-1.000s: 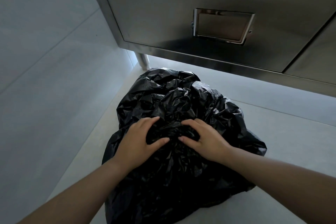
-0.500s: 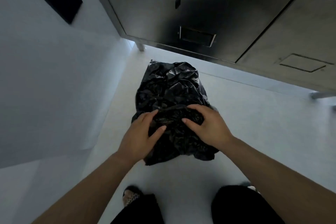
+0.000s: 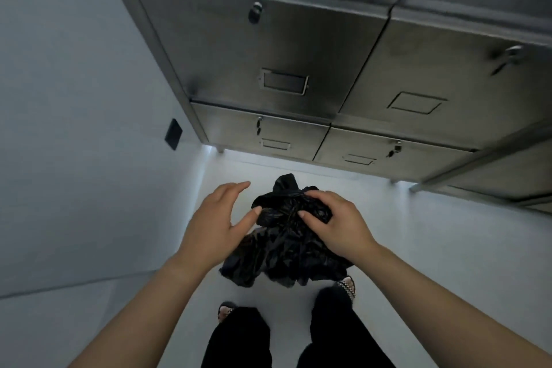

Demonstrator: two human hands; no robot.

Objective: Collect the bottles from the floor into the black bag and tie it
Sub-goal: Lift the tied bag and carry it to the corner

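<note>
I see steel cabinets (image 3: 298,54) filling the top of frame, with pale floor (image 3: 433,248) below them and no loose bottles on it. The black bag (image 3: 286,248) is at lower centre, its neck bunched upward. The right hand (image 3: 337,224) clamps that bunched top. The left hand (image 3: 215,218), fingers straight and apart, sits just left of it with the thumb touching, so it looks best placed to wrap the neck.

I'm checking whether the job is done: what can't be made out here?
Head view:
- Bottles: the opaque black bag hides any contents.
- Knot: fingers of the right hand cover the gathered neck; tied or not is unclear.
- Floor behind: cut off by the bottom edge.
</note>
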